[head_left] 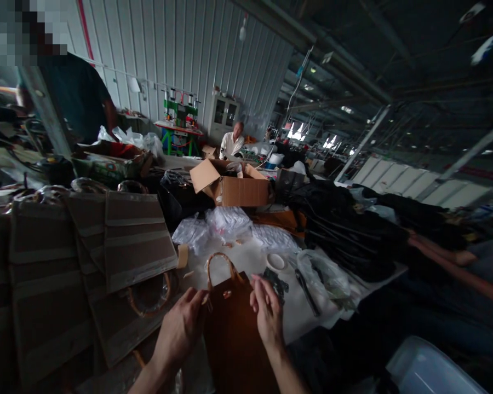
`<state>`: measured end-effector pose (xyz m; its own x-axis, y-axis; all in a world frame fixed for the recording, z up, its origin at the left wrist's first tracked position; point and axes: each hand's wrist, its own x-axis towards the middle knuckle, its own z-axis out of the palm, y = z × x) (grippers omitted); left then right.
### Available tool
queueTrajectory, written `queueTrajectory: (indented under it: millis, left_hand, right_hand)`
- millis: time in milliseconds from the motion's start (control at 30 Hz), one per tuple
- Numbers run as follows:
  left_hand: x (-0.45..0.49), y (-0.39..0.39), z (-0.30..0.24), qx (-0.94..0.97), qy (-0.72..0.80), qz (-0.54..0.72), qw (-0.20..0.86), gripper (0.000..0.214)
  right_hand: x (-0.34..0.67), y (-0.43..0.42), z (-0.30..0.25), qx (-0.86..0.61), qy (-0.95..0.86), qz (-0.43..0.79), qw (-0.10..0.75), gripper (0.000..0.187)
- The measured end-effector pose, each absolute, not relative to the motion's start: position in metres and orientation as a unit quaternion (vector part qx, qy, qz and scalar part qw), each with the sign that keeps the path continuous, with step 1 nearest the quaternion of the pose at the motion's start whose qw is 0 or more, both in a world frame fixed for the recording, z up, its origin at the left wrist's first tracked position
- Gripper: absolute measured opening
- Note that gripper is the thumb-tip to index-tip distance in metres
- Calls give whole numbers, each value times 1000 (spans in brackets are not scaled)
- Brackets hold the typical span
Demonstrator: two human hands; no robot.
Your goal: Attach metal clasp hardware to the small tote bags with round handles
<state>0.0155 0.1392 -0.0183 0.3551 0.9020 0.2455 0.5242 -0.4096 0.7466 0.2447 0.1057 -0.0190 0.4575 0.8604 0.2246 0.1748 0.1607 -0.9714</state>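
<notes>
1. Although the light is dim, the dark brown handbag [235, 334] shows a flat, plain face, a curved tan handle [221, 267] and a small round metal stud [227, 294]; any marking on the stud is too small to read.
2. The bag stands upright between the hands, above the near edge of a white-topped table [246, 279], its lower part running out of view.
3. The left hand [179, 329] has its thumb and fingers drawn together at the bag's upper left edge; whether they pinch anything, I cannot tell.
4. The right hand [267, 314] is raised just beside the bag's upper right edge, fingers close together; any contact is unclear.
5. Similar brown handbags [135, 241] lie leaning together at left; a white tape roll [276, 261] and clear plastic bags [230, 223] sit beyond.
</notes>
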Motion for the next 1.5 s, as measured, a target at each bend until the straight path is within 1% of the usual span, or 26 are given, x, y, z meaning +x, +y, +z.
queueTrajectory:
  millis: [67,133,233,333,400,533,600,733,833,900,1033,1167,1267,1333,1400,1500]
  left_hand:
    - [6,144,-26,802,477,279,228,29]
    - [2,146,-38,813,476,267,203,26]
    - [1,146,-51,815,468,272,206,24]
    - [2,147,-52,804,470,290,220,26]
    - [2,147,-50,798,470,299,230,27]
    - [3,147,-46,795,471,298,241,29]
    - [4,148,-44,793,472,298,243,29]
    - [4,149,-41,787,471,308,251,27]
    - [3,149,-40,782,471,317,259,26]
    - [3,149,-41,780,471,315,263,28]
    - [0,150,-43,781,470,313,268,32]
    - [-2,149,-42,788,457,321,259,29]
    - [-4,147,-40,789,459,311,263,24]
    - [-4,146,-40,785,465,313,265,24]
    - [-3,145,-40,780,460,332,263,26]
    - [1,145,-39,761,464,366,266,36]
  right_hand:
    - [269,134,-17,-594,-421,252,637,50]
    - [290,164,-20,-608,-437,233,620,51]
    - [313,207,-35,-627,-499,204,562,47]
    - [320,247,-54,-646,-552,161,502,43]
    - [317,272,-65,-658,-564,140,480,40]
    - [303,308,-84,-714,-511,111,464,36]
    - [297,318,-91,-741,-479,109,458,31]
    - [295,322,-101,-735,-464,120,479,22]
    - [297,318,-101,-710,-469,133,509,21]
    - [299,314,-98,-687,-470,148,534,24]
    - [297,295,-84,-635,-447,211,594,42]
    - [291,242,-71,-578,-392,279,659,54]
    - [288,185,-62,-541,-347,326,693,52]
    - [286,147,-56,-536,-344,368,677,45]
    - [280,112,-48,-547,-367,414,628,40]
    - [263,77,-40,-552,-410,457,565,38]
